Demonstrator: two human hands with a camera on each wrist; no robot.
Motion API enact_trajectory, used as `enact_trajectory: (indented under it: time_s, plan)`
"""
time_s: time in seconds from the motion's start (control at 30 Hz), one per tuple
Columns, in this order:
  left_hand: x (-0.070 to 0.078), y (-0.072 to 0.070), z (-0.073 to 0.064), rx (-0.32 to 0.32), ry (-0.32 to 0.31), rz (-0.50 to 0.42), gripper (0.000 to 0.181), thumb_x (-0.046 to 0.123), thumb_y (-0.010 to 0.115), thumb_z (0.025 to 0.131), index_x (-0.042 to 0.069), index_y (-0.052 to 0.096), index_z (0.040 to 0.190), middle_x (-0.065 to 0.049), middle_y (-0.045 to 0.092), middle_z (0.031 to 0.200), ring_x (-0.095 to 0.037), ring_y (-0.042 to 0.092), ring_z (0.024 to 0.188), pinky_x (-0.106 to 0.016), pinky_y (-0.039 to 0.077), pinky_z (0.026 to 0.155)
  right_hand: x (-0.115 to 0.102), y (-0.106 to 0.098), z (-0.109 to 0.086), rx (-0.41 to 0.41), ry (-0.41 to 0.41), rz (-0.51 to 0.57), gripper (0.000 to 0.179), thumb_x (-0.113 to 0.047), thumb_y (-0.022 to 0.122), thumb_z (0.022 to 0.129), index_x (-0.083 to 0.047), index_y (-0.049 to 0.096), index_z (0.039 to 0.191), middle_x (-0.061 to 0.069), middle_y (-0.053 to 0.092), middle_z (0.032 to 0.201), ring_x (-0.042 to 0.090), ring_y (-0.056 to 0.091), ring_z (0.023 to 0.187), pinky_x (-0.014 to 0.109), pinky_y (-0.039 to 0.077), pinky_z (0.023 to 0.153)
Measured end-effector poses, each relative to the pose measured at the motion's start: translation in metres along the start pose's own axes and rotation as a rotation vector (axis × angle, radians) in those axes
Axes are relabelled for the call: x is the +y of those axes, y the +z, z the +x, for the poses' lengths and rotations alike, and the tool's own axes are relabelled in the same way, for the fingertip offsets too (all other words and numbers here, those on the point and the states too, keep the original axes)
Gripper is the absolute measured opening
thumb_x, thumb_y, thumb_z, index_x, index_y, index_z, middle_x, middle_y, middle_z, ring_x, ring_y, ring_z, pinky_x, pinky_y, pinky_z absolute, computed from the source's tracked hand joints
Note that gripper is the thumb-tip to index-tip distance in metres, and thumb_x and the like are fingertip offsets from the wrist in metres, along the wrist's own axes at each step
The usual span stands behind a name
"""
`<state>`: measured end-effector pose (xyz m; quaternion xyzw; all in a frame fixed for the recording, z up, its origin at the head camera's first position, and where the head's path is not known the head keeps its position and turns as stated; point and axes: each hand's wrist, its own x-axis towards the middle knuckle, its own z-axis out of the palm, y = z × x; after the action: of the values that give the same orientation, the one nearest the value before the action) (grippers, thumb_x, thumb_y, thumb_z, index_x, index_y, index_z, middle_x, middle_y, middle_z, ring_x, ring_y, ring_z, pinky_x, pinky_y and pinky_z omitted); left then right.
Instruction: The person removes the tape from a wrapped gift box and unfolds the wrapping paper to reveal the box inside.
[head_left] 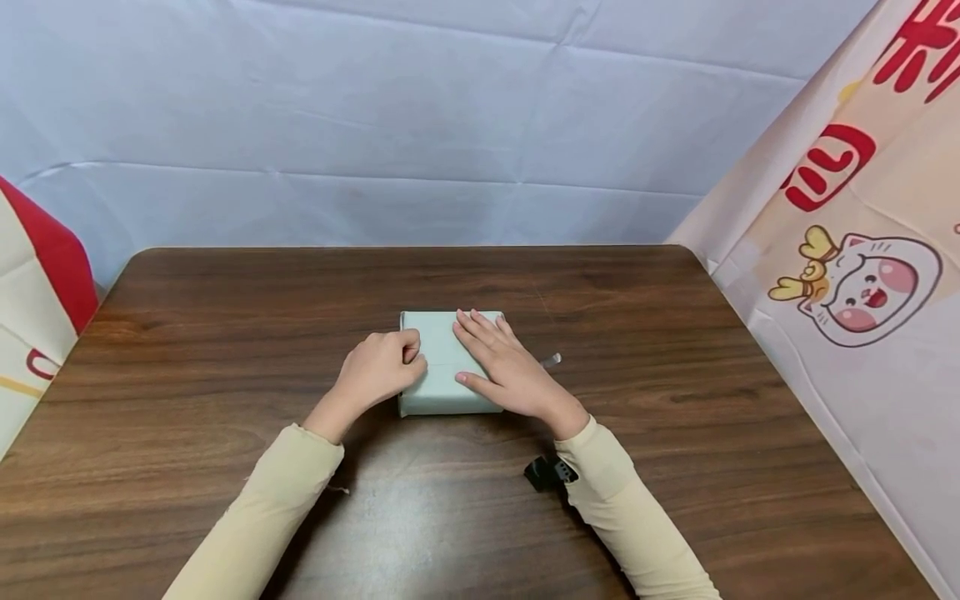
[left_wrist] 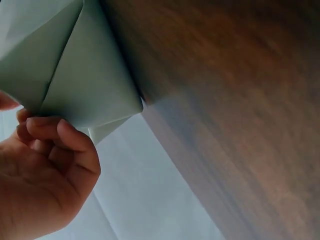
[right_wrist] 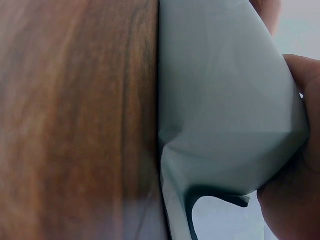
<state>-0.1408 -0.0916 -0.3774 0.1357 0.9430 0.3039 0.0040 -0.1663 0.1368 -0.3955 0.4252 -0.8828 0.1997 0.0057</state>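
Both forearms point(head_left: 251, 517) converge toward the far edge of the counter point(head_left: 675, 333). The left hand point(head_left: 378, 364) has its fingers point(left_wrist: 80, 142) curled in; the right hand point(head_left: 513, 372) lies palm down, fingers extended, thumb point(head_left: 480, 384) apart.

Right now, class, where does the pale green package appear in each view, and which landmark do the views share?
Head: package just below and slightly left of centre.
Left wrist: package at upper left.
Right wrist: package at upper right.
Shared landmark: brown wooden tabletop.

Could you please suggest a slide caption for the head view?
On a brown table, a left hand curls at a pale green package's edge while the right hand lies spread on top.
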Motion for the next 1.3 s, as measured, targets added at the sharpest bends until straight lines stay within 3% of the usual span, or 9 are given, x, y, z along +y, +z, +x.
enact_trajectory:
  time_s: [0.13, 0.23, 0.4, 0.6, 0.97, 1.17, 1.3]
  plan:
    - [-0.0030, -0.0031, 0.0011, -0.034, 0.004, -0.092, 0.027, 0.014, 0.056, 0.085, 0.014, 0.039, 0.064, 0.003, 0.033, 0.053, -0.012, 0.032, 0.047, -0.026, 0.023, 0.047, 0.0000, -0.0002, -0.0006, -0.001, 0.000, 0.004, 0.073, -0.056, 0.027, 0.099, -0.004, 0.020, 0.150, 0.010, 0.014, 0.157, 0.021, 0.006, 0.144, 0.043, -0.001, 0.114]
    - [-0.0022, -0.0043, 0.0013, -0.051, -0.019, -0.112, 0.030, 0.019, 0.060, 0.087, 0.013, 0.041, 0.064, 0.003, 0.034, 0.052, -0.012, 0.033, 0.046, -0.026, 0.024, 0.046, -0.0003, -0.0007, -0.0008, 0.004, -0.003, 0.005, 0.075, -0.057, 0.026, 0.098, -0.004, 0.020, 0.150, 0.010, 0.014, 0.157, 0.021, 0.007, 0.144, 0.044, 0.000, 0.114]
    - [0.0014, -0.0040, 0.0014, -0.053, -0.059, -0.096, 0.032, 0.023, 0.060, 0.087, 0.013, 0.041, 0.063, 0.002, 0.035, 0.052, -0.013, 0.032, 0.045, -0.025, 0.020, 0.044, -0.0008, -0.0018, -0.0010, 0.004, -0.002, 0.011, 0.075, -0.057, 0.025, 0.098, -0.004, 0.020, 0.150, 0.010, 0.014, 0.157, 0.022, 0.007, 0.144, 0.044, -0.001, 0.114]
    - [0.0015, -0.0018, 0.0024, -0.029, -0.066, -0.076, 0.027, 0.022, 0.058, 0.082, 0.014, 0.040, 0.062, 0.003, 0.035, 0.052, -0.012, 0.031, 0.045, -0.025, 0.019, 0.043, -0.0010, -0.0024, -0.0011, 0.002, -0.007, 0.006, 0.069, -0.049, 0.034, 0.100, -0.003, 0.021, 0.150, 0.010, 0.014, 0.157, 0.023, 0.008, 0.144, 0.045, 0.000, 0.114]
    - [-0.0018, -0.0006, 0.0011, 0.010, -0.008, -0.038, 0.023, 0.017, 0.053, 0.082, 0.015, 0.041, 0.063, 0.002, 0.037, 0.053, -0.013, 0.036, 0.047, -0.026, 0.023, 0.043, 0.0012, 0.0007, -0.0001, 0.015, -0.013, 0.008, 0.071, -0.053, 0.030, 0.099, -0.004, 0.021, 0.150, 0.010, 0.015, 0.157, 0.023, 0.009, 0.144, 0.047, 0.001, 0.114]
    - [-0.0031, -0.0015, 0.0001, -0.025, -0.010, -0.074, 0.028, 0.022, 0.056, 0.088, 0.014, 0.043, 0.065, 0.002, 0.038, 0.053, -0.013, 0.035, 0.047, -0.026, 0.024, 0.045, 0.0019, 0.0013, -0.0001, 0.011, -0.014, 0.014, 0.070, -0.052, 0.031, 0.100, -0.005, 0.020, 0.151, 0.009, 0.014, 0.157, 0.023, 0.009, 0.144, 0.047, 0.001, 0.114]
    - [-0.0028, -0.0010, 0.0007, -0.036, -0.021, -0.063, 0.032, 0.027, 0.061, 0.087, 0.014, 0.042, 0.064, 0.002, 0.038, 0.053, -0.013, 0.035, 0.046, -0.026, 0.024, 0.044, 0.0024, 0.0014, -0.0006, 0.011, -0.008, 0.014, 0.073, -0.056, 0.027, 0.099, -0.005, 0.020, 0.151, 0.009, 0.014, 0.157, 0.022, 0.009, 0.144, 0.048, 0.001, 0.114]
